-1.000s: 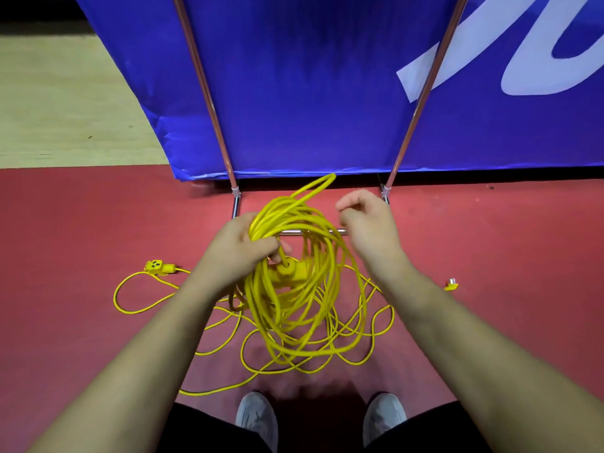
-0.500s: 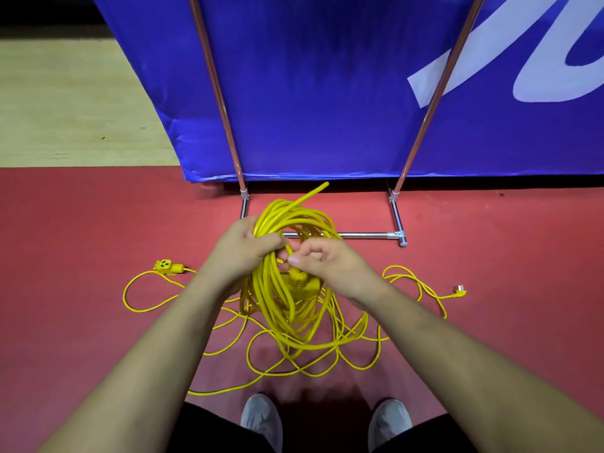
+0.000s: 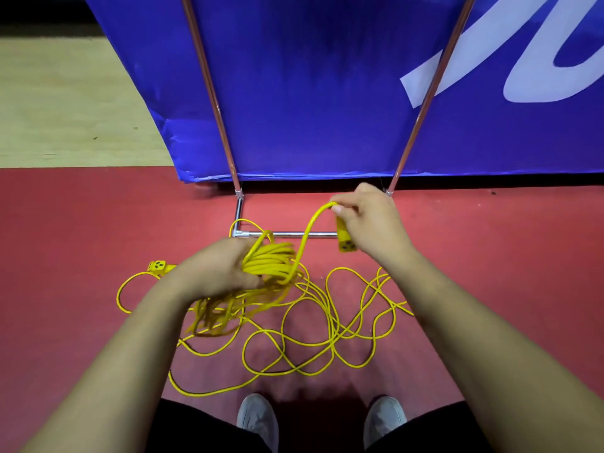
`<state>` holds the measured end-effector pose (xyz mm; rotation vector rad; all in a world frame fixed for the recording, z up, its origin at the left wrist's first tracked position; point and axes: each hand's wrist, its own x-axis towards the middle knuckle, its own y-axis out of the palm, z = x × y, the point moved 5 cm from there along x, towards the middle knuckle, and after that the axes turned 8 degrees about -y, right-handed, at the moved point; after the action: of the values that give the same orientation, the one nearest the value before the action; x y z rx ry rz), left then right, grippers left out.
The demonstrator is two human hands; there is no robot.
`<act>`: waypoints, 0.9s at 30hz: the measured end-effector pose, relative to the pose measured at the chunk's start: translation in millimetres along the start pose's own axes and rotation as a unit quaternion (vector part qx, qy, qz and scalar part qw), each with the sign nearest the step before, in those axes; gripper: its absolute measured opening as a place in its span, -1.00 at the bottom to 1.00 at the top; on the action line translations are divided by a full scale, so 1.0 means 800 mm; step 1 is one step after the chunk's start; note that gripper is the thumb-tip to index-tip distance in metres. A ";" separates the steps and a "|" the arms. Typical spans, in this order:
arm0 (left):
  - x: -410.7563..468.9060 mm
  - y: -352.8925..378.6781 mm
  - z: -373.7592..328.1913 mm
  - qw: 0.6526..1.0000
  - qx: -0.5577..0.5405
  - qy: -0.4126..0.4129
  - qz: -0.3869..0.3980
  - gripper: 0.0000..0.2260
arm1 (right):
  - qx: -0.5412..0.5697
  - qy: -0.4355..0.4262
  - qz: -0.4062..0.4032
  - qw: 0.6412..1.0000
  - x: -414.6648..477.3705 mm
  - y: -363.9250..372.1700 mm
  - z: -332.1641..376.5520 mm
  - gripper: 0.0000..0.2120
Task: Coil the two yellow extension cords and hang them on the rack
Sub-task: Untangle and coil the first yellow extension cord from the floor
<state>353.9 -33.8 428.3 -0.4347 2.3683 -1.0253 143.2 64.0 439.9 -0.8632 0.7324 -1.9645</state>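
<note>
Red flooring runs up to a blue banner with white lettering, and a strip of pale wood floor shows at the upper left. You stand over the work, with your grey shoes at the bottom edge.

Your left hand is curled round a coiled bundle of yellow extension cord and grips its loops together near the middle of the view. The lower loops hang below the hand and are blurred. One strand rises out of the bundle in an arch to your right hand, which pinches the cord between thumb and fingers just behind its yellow socket end. The socket hangs down from that hand, its face toward the camera.

Beneath both hands, loose yellow cord lies in tangled loops on the red floor, spreading from under your left forearm to under your right forearm. A second yellow socket lies on the floor just beside your left wrist. Whether the loose loops belong to one cord or two cannot be told.

Beyond the bundle stands the rack. Its two slanted poles rise in front of the banner, and its chrome base bar lies on the floor, its right end hidden behind your right hand.
</note>
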 end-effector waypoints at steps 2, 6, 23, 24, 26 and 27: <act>-0.009 0.003 -0.016 0.997 -0.052 0.027 0.041 -0.79 | 0.076 0.068 -0.004 0.995 0.001 0.010 -0.017 -0.82; -0.012 0.014 -0.043 0.988 -0.114 0.065 0.087 -0.72 | 0.396 0.209 0.074 0.891 -0.012 0.051 -0.019 -0.65; 0.008 0.018 -0.035 0.992 -0.019 0.112 -0.050 -0.50 | 0.150 -0.058 0.200 0.967 -0.019 0.025 0.041 -0.70; 0.007 0.017 -0.036 0.992 -0.036 0.110 -0.053 -0.55 | 0.160 -0.063 0.201 0.964 -0.017 0.026 0.041 -0.71; 0.007 0.015 -0.034 0.991 -0.066 0.096 -0.063 -0.66 | 0.206 -0.045 0.186 0.960 -0.015 0.026 0.041 -0.73; 0.009 0.014 -0.031 0.990 -0.085 0.086 -0.073 -0.72 | 0.229 -0.022 0.147 0.962 -0.014 0.023 0.038 -0.73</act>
<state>332.9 -15.3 432.1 -0.6143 2.6224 -0.9621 180.1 60.0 441.0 -0.4820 0.3309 -1.7380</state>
